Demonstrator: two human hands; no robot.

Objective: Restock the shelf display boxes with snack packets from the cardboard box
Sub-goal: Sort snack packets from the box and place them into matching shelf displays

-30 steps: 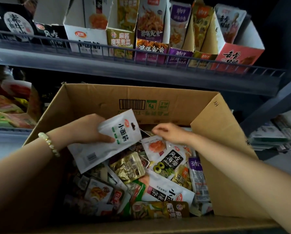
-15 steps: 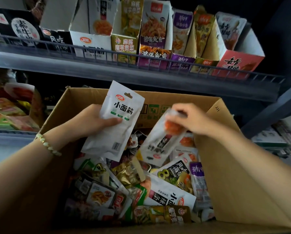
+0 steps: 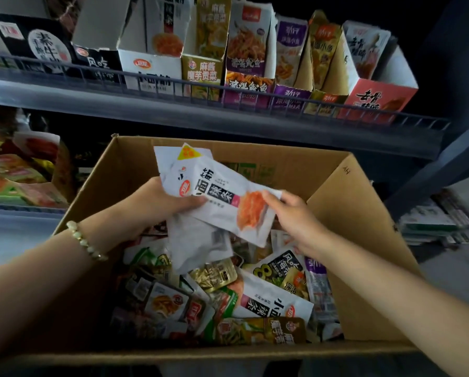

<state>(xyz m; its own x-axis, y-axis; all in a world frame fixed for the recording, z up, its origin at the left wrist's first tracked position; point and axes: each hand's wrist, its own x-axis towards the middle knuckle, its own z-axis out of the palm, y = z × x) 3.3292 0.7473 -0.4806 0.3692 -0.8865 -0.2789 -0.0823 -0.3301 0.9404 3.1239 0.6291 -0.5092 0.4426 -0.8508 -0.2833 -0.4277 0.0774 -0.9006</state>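
we see both forearms enter from the bottom of the view, the left from 8 o'clock and the right from 4 o'clock, and meet over the open cardboard box (image 3: 350,227).

1. left hand (image 3: 157,208): raised above the box contents, wrist lower than the knuckles, pointing toward 2 o'clock. the fingers are curled behind a small stack of packets and the thumb lies across the front face, so the hand grips the stack. a beaded bracelet (image 3: 85,242) sits on the wrist.

2. right hand (image 3: 295,216): raised to the same level, pointing toward 10 o'clock. thumb and forefinger pinch the 3 o'clock end of the white packet (image 3: 222,202); the other fingers are curled beneath.

3. white packet: foremost in the stack, held between both hands, tilted with its printed face toward us and an orange food picture at the right-hand end. the rear packets (image 3: 195,243) hang behind it, one showing its plain back at 6 o'clock of the stack.

4. loose packets (image 3: 268,303): piled in the box at 6 o'clock of the hands.

5. display boxes (image 3: 151,69): in a row on the shelf (image 3: 64,93) at 12 o'clock, behind a wire rail, well apart from both hands.
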